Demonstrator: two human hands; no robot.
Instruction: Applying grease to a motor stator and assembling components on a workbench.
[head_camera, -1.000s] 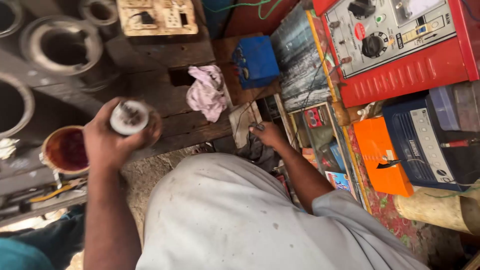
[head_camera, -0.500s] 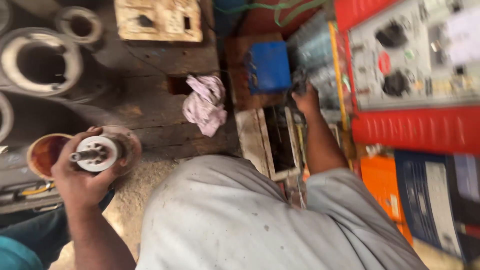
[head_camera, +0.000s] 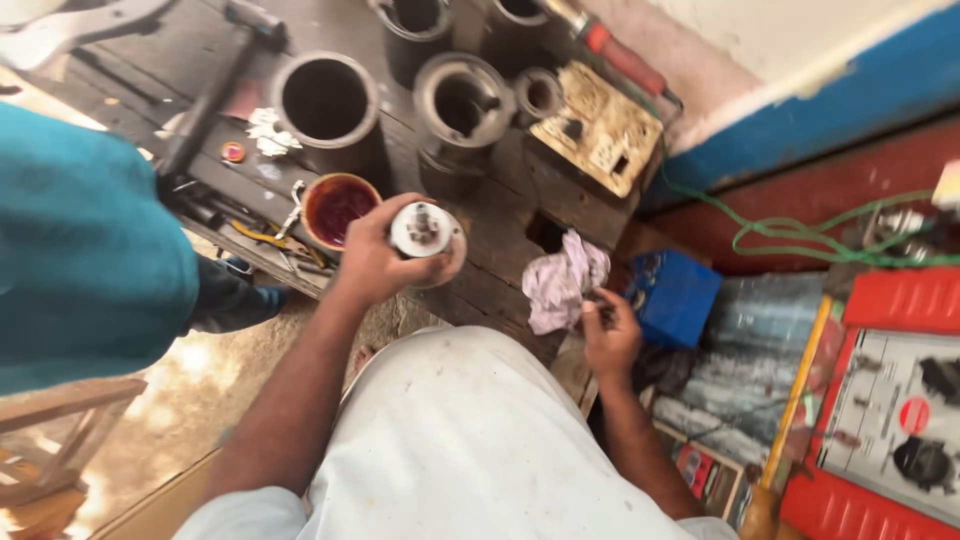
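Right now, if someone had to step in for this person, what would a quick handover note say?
Left hand: gripping a round metal part with a small shaft on top, held above the wooden bench.
Right hand: fingers closed on something small and dark, too small to tell, at the edge of the pale crumpled rag, beside the blue box.
Nearby: a bowl of red liquid just left of the held part; open metal cylinders behind it.
Done and left: not clear from this view.
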